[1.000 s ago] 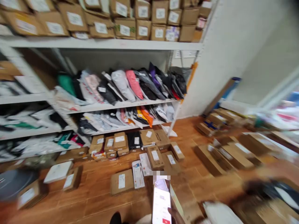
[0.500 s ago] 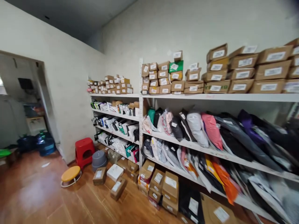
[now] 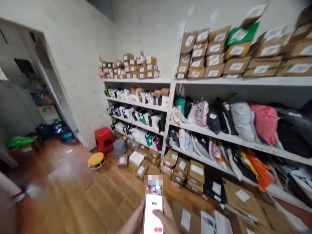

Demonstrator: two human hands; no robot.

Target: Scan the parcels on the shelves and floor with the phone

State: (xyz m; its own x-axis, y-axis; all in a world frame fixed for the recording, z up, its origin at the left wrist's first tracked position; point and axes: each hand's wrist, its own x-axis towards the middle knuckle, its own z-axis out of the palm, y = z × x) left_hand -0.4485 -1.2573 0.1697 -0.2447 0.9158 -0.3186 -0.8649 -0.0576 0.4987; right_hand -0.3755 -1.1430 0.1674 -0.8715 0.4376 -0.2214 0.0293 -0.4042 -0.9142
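Observation:
A smartphone [image 3: 149,208] with a lit, mostly white screen is held upright at the bottom centre of the view. My left hand [image 3: 135,219] grips its left edge, fingers wrapped behind it. Around the right edge is my right hand [image 3: 168,217], its thumb lying over the screen near the middle. A blurred picture strip shows at the top of the screen, and a small red patch near the bottom. The backs of both hands' fingers are hidden behind the phone.
White shelves [image 3: 209,131] hold boxes and bagged parcels along the wall. Cardboard boxes [image 3: 196,172] line the floor below. A red stool [image 3: 104,139], a grey stool [image 3: 119,148] and a low yellow-topped stool [image 3: 96,159] stand at left, near a doorway with blue water jugs [image 3: 65,133].
The phone and both my hands have come into view at the bottom. My view has tilted down and moved nearer the shelves, which now sit farther right.

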